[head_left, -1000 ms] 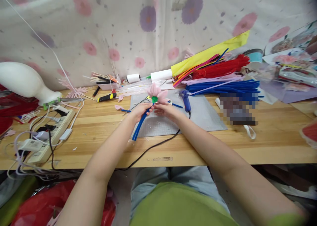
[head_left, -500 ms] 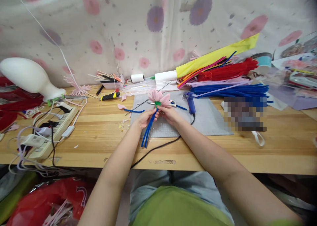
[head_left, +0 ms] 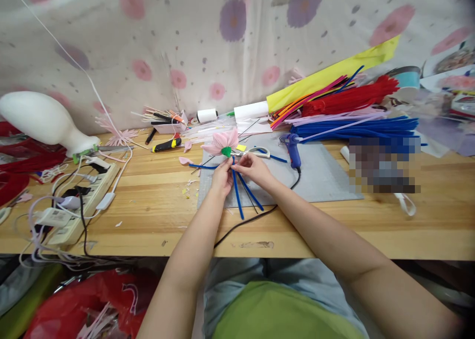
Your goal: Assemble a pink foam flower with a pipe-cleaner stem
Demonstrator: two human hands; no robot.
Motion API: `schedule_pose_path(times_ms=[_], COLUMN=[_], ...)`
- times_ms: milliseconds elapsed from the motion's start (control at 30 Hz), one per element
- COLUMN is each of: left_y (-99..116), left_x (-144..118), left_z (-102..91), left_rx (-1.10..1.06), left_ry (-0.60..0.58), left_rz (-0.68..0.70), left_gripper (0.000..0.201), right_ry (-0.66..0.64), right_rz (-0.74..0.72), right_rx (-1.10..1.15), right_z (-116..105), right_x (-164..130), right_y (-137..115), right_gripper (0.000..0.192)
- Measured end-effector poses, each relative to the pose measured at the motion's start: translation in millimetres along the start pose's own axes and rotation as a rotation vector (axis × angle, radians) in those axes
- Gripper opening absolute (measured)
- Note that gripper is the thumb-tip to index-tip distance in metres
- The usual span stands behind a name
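Note:
A pink flower (head_left: 222,140) with a green centre base is tilted to the left above the grey mat. My left hand (head_left: 221,179) is closed around its stem just below the green part. Blue pipe cleaners (head_left: 237,195) fan downward from the stem, with a thin dark wire among them. At the top of the stem, my right hand (head_left: 256,169) pinches a blue pipe cleaner that loops there; its fingertips touch those of my left hand. Scissors with pale handles (head_left: 262,152) lie just behind the hands.
The grey mat (head_left: 322,183) carries a blue glue gun (head_left: 293,150) whose black cord runs to the front edge. Behind lie blue pipe cleaners (head_left: 352,129) and a red bundle (head_left: 352,99). A power strip (head_left: 83,200) and a white foam head (head_left: 44,119) stand left.
The flower has tipped to the left, and the blue pipe cleaners now spread apart toward the lower right. My right hand has shifted to the stem's right side. The view has moved slightly.

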State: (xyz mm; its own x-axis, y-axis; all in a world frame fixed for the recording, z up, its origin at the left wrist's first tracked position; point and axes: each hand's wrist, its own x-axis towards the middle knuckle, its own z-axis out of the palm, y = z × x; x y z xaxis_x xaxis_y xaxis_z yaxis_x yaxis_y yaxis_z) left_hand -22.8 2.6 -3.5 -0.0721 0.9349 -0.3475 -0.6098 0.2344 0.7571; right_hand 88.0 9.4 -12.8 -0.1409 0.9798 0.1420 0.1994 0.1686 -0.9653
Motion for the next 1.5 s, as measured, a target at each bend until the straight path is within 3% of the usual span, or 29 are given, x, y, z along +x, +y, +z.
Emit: schedule_pose_path(times_ms=[167, 400, 767, 1000, 1167, 1333, 1500], left_y=[-2, 2, 4, 8, 5, 5, 6], left_x=[-2, 3, 8, 5, -2, 0, 0], left_z=[-0.2, -8.2, -18.0, -15.6, -6.0, -4.9, -7.5], left_rx=[0.064, 0.220, 0.181, 0.108, 0.103, 0.101, 0.134], left_ry=[-0.034, -0.002, -0.123, -0.092, -0.072, -0.157, -0.198], left_rz=[0.080, 0.171, 0.067, 0.009, -0.014, -0.004, -0.021], left_gripper=[0.011, 0.011, 0.011, 0.006, 0.018, 0.033, 0.026], right_ry=[0.016, -0.167, -0.354, -0.340, -0.380, -0.353, -0.343], right_rz=[-0.083, 0.151, 0.234, 0.217, 0.245, 0.268, 0.245], right_rx=[-0.173, 0.157, 0.275, 0.340, 0.437, 0.467, 0.522], right_z=[0, -5, -11, -8, -6, -7, -7], right_x=[0, 3, -2, -1, 0, -2, -4], right_y=[8, 1, -7, 0, -7, -11, -10], right_gripper=[0.021, 0.012, 0.009, 0.011, 0.011, 0.005, 0.007])
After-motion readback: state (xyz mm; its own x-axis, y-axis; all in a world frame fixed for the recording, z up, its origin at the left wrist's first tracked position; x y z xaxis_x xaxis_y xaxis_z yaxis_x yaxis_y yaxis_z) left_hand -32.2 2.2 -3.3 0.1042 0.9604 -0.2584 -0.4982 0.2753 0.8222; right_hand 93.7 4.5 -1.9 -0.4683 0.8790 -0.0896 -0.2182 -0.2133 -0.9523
